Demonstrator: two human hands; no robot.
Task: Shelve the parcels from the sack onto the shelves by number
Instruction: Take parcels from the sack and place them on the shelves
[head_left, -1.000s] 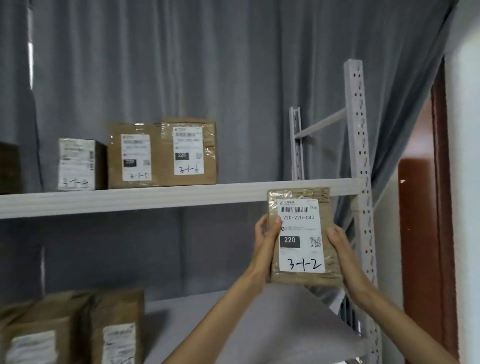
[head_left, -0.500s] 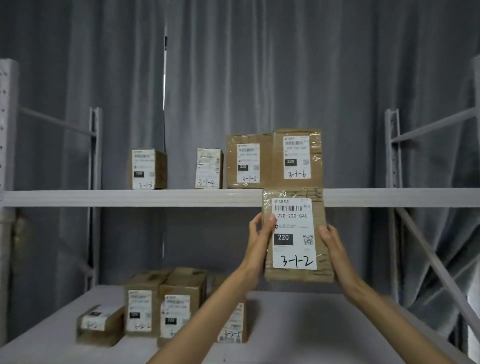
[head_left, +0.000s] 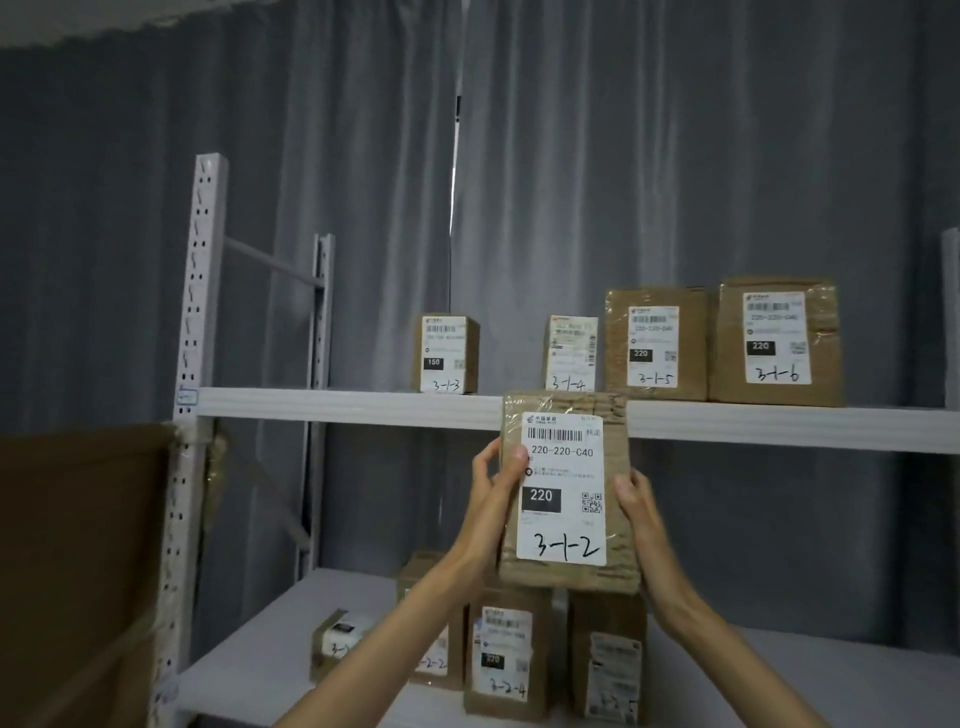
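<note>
Left hand (head_left: 488, 499) and right hand (head_left: 636, 506) grip a flat, tape-glossed cardboard parcel (head_left: 566, 493), paper label "3-1-2", before the smooth white shelf (head_left: 337, 405).

The held parcel (head_left: 566, 493) hides part of the upper shelf (head_left: 337, 405) edge. A forearm covers the 3-2-2 box (head_left: 434, 623). The leftmost lower box's (head_left: 337, 642) label is blurred.

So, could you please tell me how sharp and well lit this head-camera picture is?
Head view: dim, even light, no glare. The held parcel is sharpest, its 3-1-2 readable, both hands, left and right, clear. The upper shelf labels are softer but legible. The lower shelf parcels are dark and blurred. Wide-angle bending tilts the left upright.
</note>
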